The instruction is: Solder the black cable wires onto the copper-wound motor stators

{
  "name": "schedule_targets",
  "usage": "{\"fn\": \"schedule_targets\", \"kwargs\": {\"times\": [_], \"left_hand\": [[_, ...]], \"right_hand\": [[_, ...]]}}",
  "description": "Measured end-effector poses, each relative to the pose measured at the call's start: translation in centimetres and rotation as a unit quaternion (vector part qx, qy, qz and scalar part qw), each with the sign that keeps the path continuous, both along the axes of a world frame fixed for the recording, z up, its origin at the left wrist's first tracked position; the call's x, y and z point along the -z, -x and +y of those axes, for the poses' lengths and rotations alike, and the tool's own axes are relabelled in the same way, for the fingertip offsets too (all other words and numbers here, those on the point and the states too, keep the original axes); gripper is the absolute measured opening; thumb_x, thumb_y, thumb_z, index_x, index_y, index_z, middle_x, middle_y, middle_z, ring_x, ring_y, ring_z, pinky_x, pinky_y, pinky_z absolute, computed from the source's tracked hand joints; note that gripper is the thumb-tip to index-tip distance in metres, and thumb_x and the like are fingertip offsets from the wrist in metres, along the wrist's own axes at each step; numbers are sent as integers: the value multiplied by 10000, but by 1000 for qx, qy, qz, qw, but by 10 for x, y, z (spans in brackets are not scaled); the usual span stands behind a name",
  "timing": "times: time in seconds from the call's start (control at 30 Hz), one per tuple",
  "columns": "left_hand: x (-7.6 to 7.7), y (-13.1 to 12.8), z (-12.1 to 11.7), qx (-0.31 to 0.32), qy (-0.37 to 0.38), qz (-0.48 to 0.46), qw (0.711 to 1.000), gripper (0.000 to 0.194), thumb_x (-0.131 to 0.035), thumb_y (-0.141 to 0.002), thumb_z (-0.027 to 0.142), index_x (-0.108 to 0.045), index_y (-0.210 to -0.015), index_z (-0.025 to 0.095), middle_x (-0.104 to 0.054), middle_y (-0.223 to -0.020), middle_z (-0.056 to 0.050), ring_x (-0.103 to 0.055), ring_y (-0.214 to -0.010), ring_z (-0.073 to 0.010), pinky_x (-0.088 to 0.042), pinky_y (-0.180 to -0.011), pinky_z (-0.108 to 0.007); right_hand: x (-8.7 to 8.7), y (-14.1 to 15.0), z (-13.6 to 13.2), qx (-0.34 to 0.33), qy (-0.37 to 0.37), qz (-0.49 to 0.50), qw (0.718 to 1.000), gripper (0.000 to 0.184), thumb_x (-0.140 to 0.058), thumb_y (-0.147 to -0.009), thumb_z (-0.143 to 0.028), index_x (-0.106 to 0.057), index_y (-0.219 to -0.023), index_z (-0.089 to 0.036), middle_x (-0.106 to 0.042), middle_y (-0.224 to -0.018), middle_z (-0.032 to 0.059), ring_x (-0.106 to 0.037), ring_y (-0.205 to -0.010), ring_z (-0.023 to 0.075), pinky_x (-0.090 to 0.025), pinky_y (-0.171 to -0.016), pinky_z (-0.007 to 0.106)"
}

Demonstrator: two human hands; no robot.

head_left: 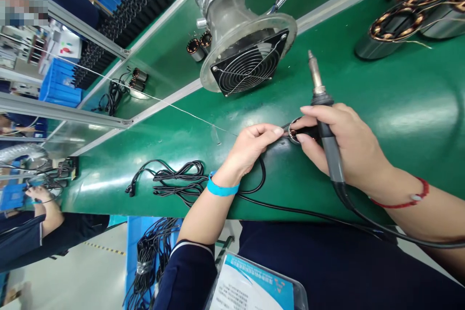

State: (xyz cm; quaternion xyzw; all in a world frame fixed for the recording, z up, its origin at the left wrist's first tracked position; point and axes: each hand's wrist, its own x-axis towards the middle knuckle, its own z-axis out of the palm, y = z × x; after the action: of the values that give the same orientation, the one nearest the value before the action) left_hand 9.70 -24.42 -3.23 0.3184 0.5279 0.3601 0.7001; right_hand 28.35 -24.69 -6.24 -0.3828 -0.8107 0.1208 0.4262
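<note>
My right hand (343, 147) is wrapped round the grey handle of a soldering iron (319, 94), its metal tip pointing away from me, and its thumb and fingertips also press a small round wound part (295, 131) on the green belt (399, 101). My left hand (250, 147), with a blue wrist strap, pinches a black wire (262, 174) right beside that part. The iron's black cable runs back past my right wrist.
A fume extractor fan (249, 60) on a ribbed hose stands just behind my hands. Large copper-wound stators (395, 29) lie at the far right. A bundle of black leads (170, 179) lies at the left near edge. Another person's arm (43, 203) shows at the far left.
</note>
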Motion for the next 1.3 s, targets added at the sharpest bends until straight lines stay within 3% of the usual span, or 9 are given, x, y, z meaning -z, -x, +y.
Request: {"fn": "schedule_targets", "kwargs": {"times": [0.1, 0.27, 0.47, 0.6, 0.7, 0.87, 0.97, 1.17, 1.3], "left_hand": [[-1, 4, 2, 21, 18, 17, 999, 200, -681, -808, 204, -590, -644, 135, -558, -583, 42, -374, -489, -20, -225, -458, -166], [-4, 7, 5, 41, 15, 41, 998, 163, -649, -749, 145, -576, -603, 132, -599, -596, 28, -376, -497, -23, -240, -483, -182], [-1, 7, 3, 41, -26, 14, 999, 132, -726, -672, 224, -640, -624, 137, -636, -614, 25, -466, -549, -40, -317, -549, -201], [-2, 5, 1, 38, -23, 2, 999, 132, -731, -660, 237, -651, -626, 138, -649, -624, 26, -488, -567, -43, -373, -625, -221], [-4, 3, -2, 26, -2, 2, 1000, 142, -733, -668, 251, -650, -642, 138, -634, -613, 33, -471, -552, -38, -358, -620, -227], [-5, 4, -6, 29, 6, -14, 999, 232, -765, -684, 341, -661, -667, 135, -653, -647, 17, -391, -527, -32, -270, -551, -232], [-3, 5, -6, 33, -1, -28, 999, 298, -807, -676, 408, -679, -677, 138, -687, -711, -7, -407, -567, -46, -254, -544, -237], [0, -2, -5, 69, -10, -46, 997, 442, -935, -499, 483, -679, -604, 139, -646, -661, 11, -562, -692, -94, -424, -730, -264], [-1, 1, 0, 23, -37, 29, 999, 263, -840, -668, 351, -684, -652, 140, -651, -655, 22, -484, -608, -64, -380, -642, -240]], "right_hand": [[1, -2, -1, 12, 14, 26, 999, 558, -583, -948, -224, -381, -1465, -280, -725, -1004, 8, -614, -872, 252, -484, -800, 419], [7, 1, 3, 3, 80, 63, 995, 478, -583, -973, -280, -437, -1428, -281, -724, -1133, 23, -667, -1075, 247, -508, -929, 445], [13, 7, 9, -30, 143, 113, 983, 394, -574, -991, -342, -476, -1371, -311, -735, -983, -16, -709, -936, 212, -539, -890, 440], [11, 5, 7, -36, 136, 117, 983, 433, -590, -984, -307, -463, -1398, -321, -742, -1012, -16, -708, -990, 211, -538, -903, 424], [8, 0, 3, -40, 86, 98, 991, 523, -606, -969, -291, -417, -1456, -295, -730, -1132, 29, -689, -1065, 235, -524, -923, 434], [4, -5, 7, -52, -2, 12, 999, 480, -606, -964, -225, -445, -1411, -295, -743, -972, -3, -672, -846, 213, -485, -776, 395], [5, -1, 8, -36, 18, 37, 998, 380, -588, -975, -246, -485, -1339, -284, -722, -880, -13, -658, -805, 202, -478, -740, 374], [4, 9, 3, 8, 54, 59, 997, 340, -565, -984, -272, -493, -1315, -285, -711, -854, -10, -685, -816, 204, -526, -770, 375], [0, 9, 6, 27, 18, 49, 998, 410, -605, -965, -265, -497, -1360, -288, -740, -915, 13, -698, -846, 216, -542, -750, 369]]}}
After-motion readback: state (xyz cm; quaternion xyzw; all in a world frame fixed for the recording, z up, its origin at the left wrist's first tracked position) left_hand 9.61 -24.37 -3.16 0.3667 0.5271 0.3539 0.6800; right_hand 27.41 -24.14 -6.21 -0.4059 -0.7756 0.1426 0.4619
